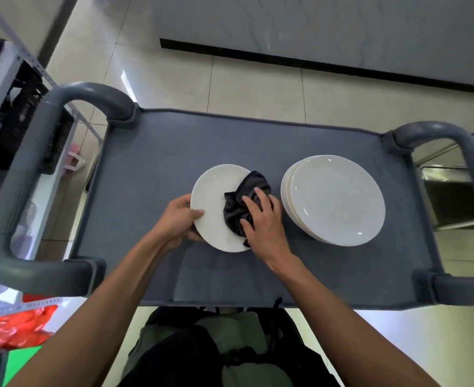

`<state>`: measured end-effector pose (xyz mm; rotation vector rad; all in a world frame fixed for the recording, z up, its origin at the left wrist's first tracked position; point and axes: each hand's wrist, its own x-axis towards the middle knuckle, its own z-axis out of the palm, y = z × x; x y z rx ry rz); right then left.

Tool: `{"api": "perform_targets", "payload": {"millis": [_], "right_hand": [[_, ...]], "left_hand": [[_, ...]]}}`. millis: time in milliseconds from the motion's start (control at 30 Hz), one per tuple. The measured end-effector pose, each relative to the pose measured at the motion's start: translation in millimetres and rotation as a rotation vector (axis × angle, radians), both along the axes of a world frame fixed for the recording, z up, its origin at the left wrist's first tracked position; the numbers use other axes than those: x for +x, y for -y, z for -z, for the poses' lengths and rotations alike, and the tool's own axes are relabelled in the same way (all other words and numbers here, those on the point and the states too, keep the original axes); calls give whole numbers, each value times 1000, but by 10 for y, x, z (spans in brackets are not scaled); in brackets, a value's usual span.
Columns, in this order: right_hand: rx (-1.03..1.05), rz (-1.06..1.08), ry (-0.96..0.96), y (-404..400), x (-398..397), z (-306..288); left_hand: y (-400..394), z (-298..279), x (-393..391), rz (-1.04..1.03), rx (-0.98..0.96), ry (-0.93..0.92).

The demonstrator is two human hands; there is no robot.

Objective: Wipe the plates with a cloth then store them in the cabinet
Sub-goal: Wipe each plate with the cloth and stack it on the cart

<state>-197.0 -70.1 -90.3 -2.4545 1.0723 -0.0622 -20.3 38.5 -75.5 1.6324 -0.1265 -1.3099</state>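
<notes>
Grey utility cart point(152, 169) w/ looped handles at both ends, parked on pale floor tile; a long grey counter runs along the far side of the room.

Person stands at the near edge. Left hand point(178, 219) pinches the rim of a single white plate point(212, 196), thumb on top, fingers curled under the edge, so that side looks tipped up a bit off the cart top. Right hand point(261, 222) is spread flat, fingers splayed, pressing a bunched dark cloth point(240, 208) onto the plate's face, just opposite the pinch. Cloth covers the half of the plate farthest from the left-hand grip and spills over that rim.

Beyond the right hand, close but not touching it, sits a stack of white plates point(336, 199), several deep, slightly fanned.

Looks like mid-wipe on one plate; rest of the stack probably not done yet, cabinet not in view.

Risks, as I see it:
- Plate held by one rim only: push too hard w/ the cloth and it could pivot or slip from the pinch.
- A wide wiping stroke away from the grip could knock the fanned stack, which sits near that hand.
- Trailing cloth edge could snag the rim.
</notes>
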Motion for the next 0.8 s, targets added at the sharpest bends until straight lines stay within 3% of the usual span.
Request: {"api": "perform_targets", "payload": {"millis": [400,633,800], "right_hand": [[22,-122,249,-278,162,-159],[-162,-205,313,38,525,-589],[-234,-151,265,295,625,-857]], "left_hand": [[-183,-94,-84,-4,-91,-3],[-204,-284,22,80,-193,36],[-204,-405,17,-7,-251,18]]}}
